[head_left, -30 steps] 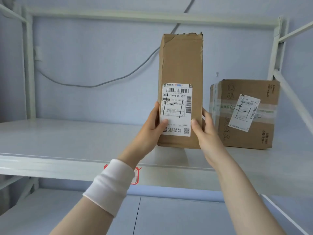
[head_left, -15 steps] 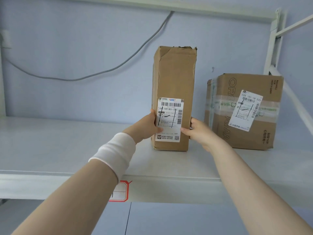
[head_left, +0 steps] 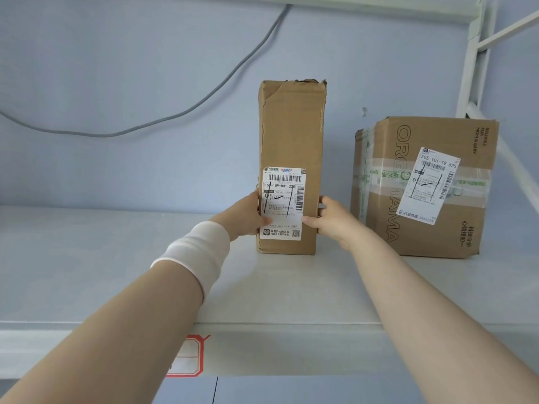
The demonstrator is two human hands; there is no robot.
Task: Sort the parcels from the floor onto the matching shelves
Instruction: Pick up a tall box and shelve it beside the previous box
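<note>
While both hands clasp its lower sides, left hand [head_left: 246,214] and right hand [head_left: 331,218], the tall cardboard parcel [head_left: 291,135] stands upright on the white metal shelf [head_left: 87,258], near a squat taped carton [head_left: 423,234]. Stiff, creased, matt board; probably light but tippy, best held low.

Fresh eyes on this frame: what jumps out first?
A tall cardboard parcel stands upright on the shelf, gripped low on both sides by the left hand and right hand, its white shipping label facing the camera. A wider taped box sits apart to its right. A grey cable sags across the blue wall behind.
</note>
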